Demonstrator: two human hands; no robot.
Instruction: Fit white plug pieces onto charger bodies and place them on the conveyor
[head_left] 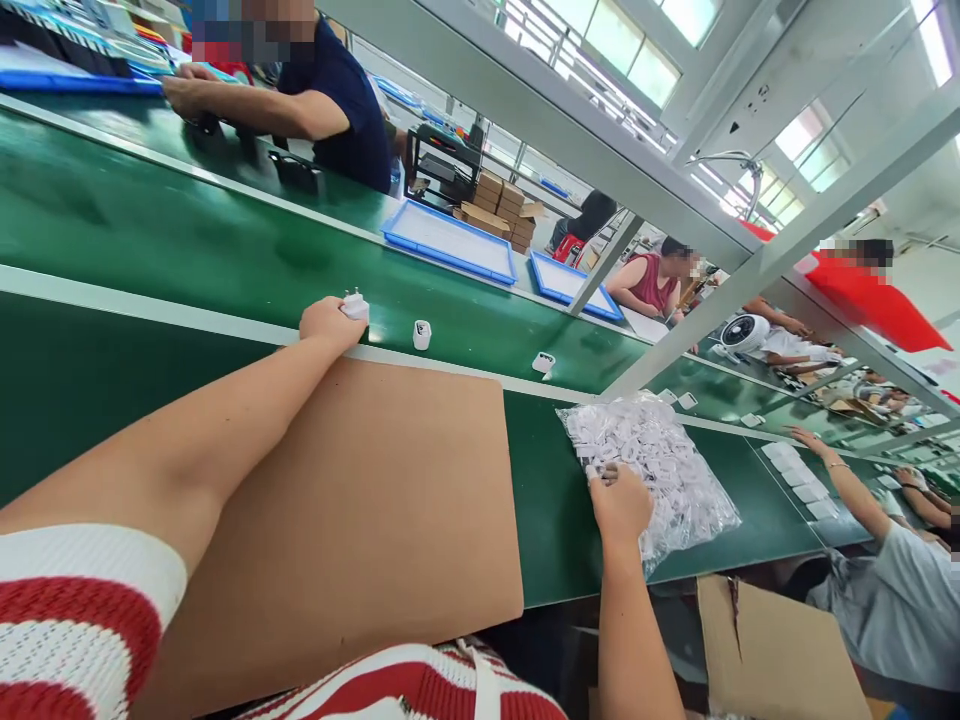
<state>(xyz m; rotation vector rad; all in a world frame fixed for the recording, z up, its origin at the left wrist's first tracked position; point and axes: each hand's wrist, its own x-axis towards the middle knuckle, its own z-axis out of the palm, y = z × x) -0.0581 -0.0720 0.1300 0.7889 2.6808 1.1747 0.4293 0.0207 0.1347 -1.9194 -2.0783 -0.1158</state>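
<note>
Plug adapter (355, 307), boxy white plastic, sits gripped in the left hand (326, 322) past the bench's far edge (450, 364); the curled right hand (628, 505), its hold unclear, touches a crinkled transparent bag (679, 485).

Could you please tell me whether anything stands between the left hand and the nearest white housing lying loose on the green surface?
Nothing visible does: beyond the white plug piece held in the left hand, only green surface shows before the white housing. The cardboard sheet lies nearer the wearer.
</note>
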